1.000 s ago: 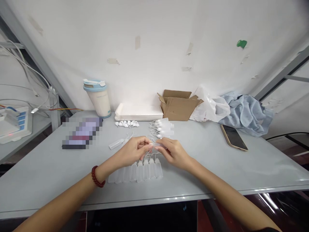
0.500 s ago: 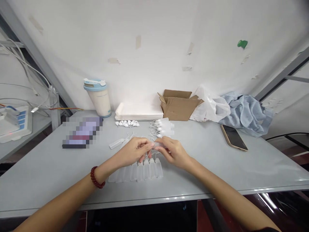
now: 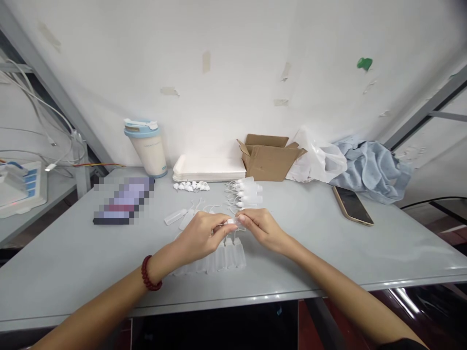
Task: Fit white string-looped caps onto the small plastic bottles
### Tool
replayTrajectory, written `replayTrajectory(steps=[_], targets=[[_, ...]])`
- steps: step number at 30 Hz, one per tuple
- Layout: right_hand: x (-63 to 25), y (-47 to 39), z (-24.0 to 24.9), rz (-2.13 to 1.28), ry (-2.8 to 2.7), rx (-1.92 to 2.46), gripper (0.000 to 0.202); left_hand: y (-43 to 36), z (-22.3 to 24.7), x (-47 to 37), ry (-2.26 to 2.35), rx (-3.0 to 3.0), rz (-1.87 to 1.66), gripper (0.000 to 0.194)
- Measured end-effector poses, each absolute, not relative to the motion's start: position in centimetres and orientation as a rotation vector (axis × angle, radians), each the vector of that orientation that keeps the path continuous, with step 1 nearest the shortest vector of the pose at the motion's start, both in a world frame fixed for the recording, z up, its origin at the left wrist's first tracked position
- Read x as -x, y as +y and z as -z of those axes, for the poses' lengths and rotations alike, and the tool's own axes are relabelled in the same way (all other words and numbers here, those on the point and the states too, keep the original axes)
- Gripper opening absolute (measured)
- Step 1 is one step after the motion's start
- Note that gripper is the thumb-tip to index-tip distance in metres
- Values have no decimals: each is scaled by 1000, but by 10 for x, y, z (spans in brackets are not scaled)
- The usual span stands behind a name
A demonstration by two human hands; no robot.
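Over the middle of the table, my left hand (image 3: 206, 231) pinches the white cap (image 3: 231, 221) end of a small translucent squeeze bottle. My right hand (image 3: 265, 229) is closed round the bottle's body, with its fingers covering most of it. Just below my hands lies a row of several translucent squeeze bottles (image 3: 229, 255) with thin strings at their necks, partly behind my left hand. Another such bottle (image 3: 175, 217) lies beyond my left hand. Farther back are a pile of small white caps (image 3: 192, 186) and a stack of capped bottles (image 3: 251, 198).
Along the wall stand a cream tumbler (image 3: 148, 150) with a blue lid, white foam trays (image 3: 209, 169), an open cardboard box (image 3: 273, 163), a plastic bag (image 3: 317, 160) and a blue cloth (image 3: 372, 167). A phone (image 3: 353, 205) lies right; a blurred-out object (image 3: 124, 201) lies left.
My left fingers have shifted from beneath to a pinch at the cap end, so the white cap now shows between my hands. My right hand stays nearly in place.
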State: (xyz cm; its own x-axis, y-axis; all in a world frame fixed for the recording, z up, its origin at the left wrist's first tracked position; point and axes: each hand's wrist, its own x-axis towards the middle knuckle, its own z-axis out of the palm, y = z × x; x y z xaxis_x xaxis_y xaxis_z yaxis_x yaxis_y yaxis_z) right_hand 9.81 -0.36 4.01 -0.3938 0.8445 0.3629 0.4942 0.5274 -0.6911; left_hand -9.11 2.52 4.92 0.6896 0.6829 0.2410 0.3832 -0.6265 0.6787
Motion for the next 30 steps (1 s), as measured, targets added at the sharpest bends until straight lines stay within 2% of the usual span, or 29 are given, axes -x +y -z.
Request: replayTrajectory(steps=[4,8,17,20,25,30], targets=[[-99,-2,-37,-691,-1976,1120,45,25,-46,91,777,-2394,-702,34],[-98,-2,-34,-644,-1931,1154,46,27,-50,91,819,-2197,-652,29],[-98,-4,-37,-545,-1943,1125,32,27,-56,91,845,-1986,-596,33],[-99,-2,-33,-410,-2022,1089,26,29,-54,92,874,-1892,-583,38],[-101,0,-25,-104,-2157,1023,26,34,-52,93,872,-1822,-598,46],[-99,-1,-29,-229,-2098,1049,29,32,-53,92,885,-1841,-585,43]])
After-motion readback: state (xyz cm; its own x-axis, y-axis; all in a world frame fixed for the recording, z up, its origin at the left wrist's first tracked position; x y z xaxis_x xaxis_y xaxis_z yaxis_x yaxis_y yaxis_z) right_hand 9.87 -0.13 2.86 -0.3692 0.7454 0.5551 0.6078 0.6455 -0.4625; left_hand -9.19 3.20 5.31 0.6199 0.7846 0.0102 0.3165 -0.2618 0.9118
